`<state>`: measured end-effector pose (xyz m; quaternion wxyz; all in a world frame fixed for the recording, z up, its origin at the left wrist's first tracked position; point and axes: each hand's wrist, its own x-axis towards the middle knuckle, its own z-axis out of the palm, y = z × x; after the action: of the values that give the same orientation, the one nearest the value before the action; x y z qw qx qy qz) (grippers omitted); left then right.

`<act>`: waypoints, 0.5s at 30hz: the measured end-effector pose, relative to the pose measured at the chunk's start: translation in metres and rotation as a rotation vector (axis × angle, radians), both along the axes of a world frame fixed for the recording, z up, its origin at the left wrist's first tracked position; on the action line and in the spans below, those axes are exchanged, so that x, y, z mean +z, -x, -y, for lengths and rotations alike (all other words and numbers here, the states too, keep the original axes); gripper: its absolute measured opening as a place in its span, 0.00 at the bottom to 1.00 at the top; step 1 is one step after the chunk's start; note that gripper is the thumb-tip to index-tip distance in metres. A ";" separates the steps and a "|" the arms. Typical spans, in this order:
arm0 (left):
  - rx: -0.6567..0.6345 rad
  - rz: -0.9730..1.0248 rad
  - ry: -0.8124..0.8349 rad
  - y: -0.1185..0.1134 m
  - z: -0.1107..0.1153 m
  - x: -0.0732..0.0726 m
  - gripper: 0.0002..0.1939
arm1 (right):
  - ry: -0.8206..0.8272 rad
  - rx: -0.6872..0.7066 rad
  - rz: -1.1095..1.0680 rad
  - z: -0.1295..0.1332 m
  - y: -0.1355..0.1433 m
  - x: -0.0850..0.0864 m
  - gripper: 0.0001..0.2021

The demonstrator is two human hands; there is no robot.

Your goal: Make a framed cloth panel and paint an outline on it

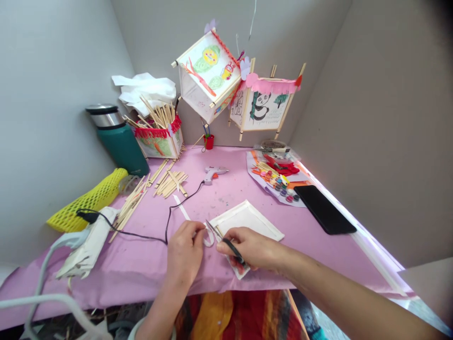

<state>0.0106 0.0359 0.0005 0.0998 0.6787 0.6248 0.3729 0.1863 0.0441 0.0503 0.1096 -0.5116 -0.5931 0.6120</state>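
My left hand point(186, 248) pinches a narrow white strip point(208, 240), whose end curls down beside the fingertips. Black-handled scissors point(232, 249) are in my right hand point(253, 248), with the blades pointing up and left, close to my left fingertips and the strip. Behind the right hand lies a white square panel point(247, 219) with raised edges, flat on the table. Under the scissors and right hand is a small piece with red markings point(238, 268), partly hidden. Another white strip point(181, 207) runs along the table beyond my left hand.
A glue gun point(214, 174) lies mid-table, its black cord point(167, 222) looping to a power strip point(88, 245). Wooden sticks point(173, 183), a teal bottle point(122, 146) and yellow netting point(87, 200) stand or lie left. A black phone point(323, 208) lies right. Decorated lanterns point(267, 106) hang behind.
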 end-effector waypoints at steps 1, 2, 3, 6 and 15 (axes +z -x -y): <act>0.007 0.036 -0.016 0.002 0.001 0.001 0.06 | 0.020 0.017 -0.021 0.002 -0.003 0.004 0.14; 0.014 0.066 -0.031 0.005 0.003 0.003 0.06 | 0.029 0.040 -0.044 0.004 -0.006 0.009 0.13; 0.021 0.088 -0.046 0.008 0.005 0.006 0.06 | 0.023 0.063 -0.070 0.007 -0.011 0.013 0.13; 0.047 0.153 -0.115 0.020 0.014 0.016 0.05 | -0.103 0.064 -0.090 0.018 -0.031 0.022 0.14; 0.185 0.528 -0.043 0.052 0.043 0.047 0.10 | -0.640 -0.266 0.581 0.042 -0.126 -0.017 0.32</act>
<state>-0.0419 -0.0067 0.0479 0.2104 0.5003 0.6283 0.5574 0.3122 0.0025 0.0334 0.1690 -0.6743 -0.6876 0.2095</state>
